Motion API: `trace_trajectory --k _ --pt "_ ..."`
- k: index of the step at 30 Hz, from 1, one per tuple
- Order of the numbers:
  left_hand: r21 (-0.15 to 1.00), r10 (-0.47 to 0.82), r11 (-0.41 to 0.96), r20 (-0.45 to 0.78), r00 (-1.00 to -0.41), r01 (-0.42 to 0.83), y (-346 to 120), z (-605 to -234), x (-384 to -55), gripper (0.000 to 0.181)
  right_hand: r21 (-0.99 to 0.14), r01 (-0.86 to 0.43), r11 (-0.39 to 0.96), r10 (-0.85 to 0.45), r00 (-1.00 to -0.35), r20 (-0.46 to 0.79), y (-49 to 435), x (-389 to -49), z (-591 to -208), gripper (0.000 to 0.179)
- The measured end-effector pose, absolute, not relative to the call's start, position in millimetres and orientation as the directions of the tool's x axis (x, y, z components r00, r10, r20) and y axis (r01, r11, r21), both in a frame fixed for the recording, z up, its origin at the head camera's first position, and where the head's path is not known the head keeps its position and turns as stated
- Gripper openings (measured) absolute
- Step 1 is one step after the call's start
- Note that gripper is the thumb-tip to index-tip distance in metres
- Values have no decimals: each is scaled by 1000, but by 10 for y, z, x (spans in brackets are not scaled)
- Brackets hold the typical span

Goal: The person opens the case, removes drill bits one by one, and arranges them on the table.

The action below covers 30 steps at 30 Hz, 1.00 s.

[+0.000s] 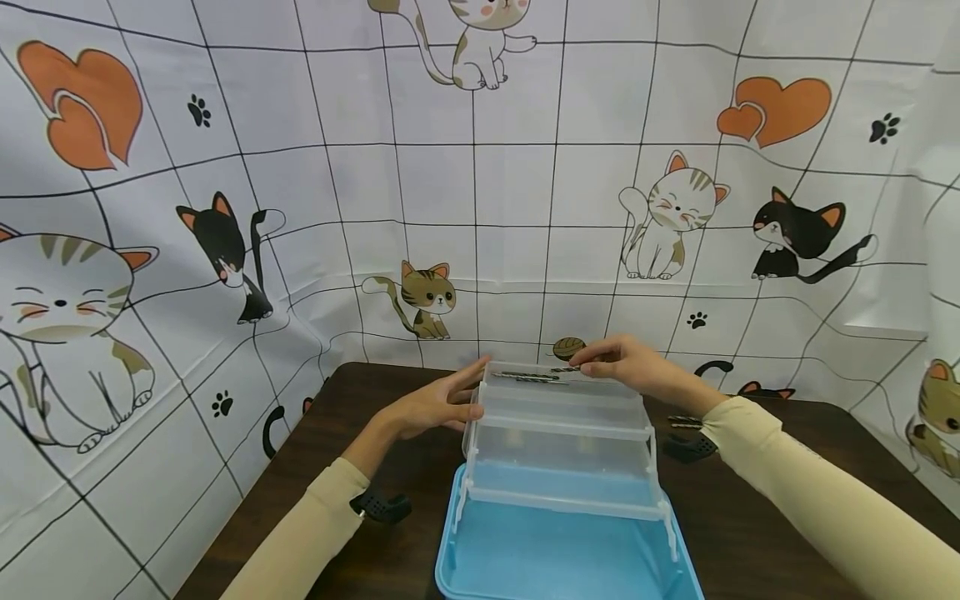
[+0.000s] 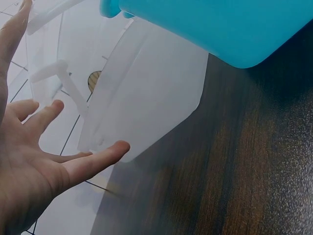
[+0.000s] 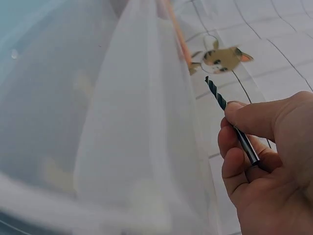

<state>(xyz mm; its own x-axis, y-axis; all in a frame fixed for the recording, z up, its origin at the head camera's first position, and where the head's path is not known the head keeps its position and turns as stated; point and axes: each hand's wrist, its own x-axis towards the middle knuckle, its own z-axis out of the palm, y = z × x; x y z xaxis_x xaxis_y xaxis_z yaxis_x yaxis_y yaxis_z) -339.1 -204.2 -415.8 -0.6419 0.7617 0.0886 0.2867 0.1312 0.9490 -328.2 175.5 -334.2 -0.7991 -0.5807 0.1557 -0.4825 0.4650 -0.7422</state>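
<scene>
Right hand [image 3: 279, 142], pinching one drill bit [image 3: 216, 93]; left hand [image 1: 429, 406], fingers spread, beside clear tray [image 1: 570, 404]; dark table [image 1: 416, 479]; cat-printed white wall covering [image 1: 517, 192].

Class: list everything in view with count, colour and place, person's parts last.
Table: 1, dark brown, foreground
Box: 1, blue, on table
Trays: at least 2, clear, box's far end
Tray bits: several, dark, farthest tray
Held bit: 1, dark and silvery, at farthest tray
Thin pieces: few, colour unclear, right of trays
Backdrop: count unclear, white, black-lined, behind table
Printed cats: several, mixed colours, backdrop
Hearts: 2 pairs, orange, upper left and right
Paw prints: 4, black, backdrop
Printed ball: 1, brown, behind trays
Wrist devices: 2, black, wrists
Sleeves: 2, pale yellow, both arms
Left grip: 1, bare, trays' left side
Right grip: 1, bare, on held bit
</scene>
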Motion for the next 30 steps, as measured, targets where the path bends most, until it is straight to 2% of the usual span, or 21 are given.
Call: trace_trajectory --k 3,11,15,21,30 --pt "948 764 131 90 -640 290 -2043 -4168 -3396 103 -780 -416 467 -526 -840 133 1861 -3274 -3352 30" --pt "945 757 149 81 -649 291 -2033 -4148 -3397 98 -794 -332 510 -381 -914 137 2213 -3223 -3391 39" --pt "947 755 149 78 -651 286 -2047 -4158 -3398 101 -801 -322 504 -336 -928 162 2372 -3181 -3417 43" --pt "950 756 139 80 -650 278 -2054 -4170 -3416 100 -754 -342 562 -278 -936 218 2620 -3132 -3523 43" --pt "949 759 137 85 -646 285 -2044 -4187 -3440 104 -751 -304 586 -197 -953 232 2997 -3099 -3805 44"
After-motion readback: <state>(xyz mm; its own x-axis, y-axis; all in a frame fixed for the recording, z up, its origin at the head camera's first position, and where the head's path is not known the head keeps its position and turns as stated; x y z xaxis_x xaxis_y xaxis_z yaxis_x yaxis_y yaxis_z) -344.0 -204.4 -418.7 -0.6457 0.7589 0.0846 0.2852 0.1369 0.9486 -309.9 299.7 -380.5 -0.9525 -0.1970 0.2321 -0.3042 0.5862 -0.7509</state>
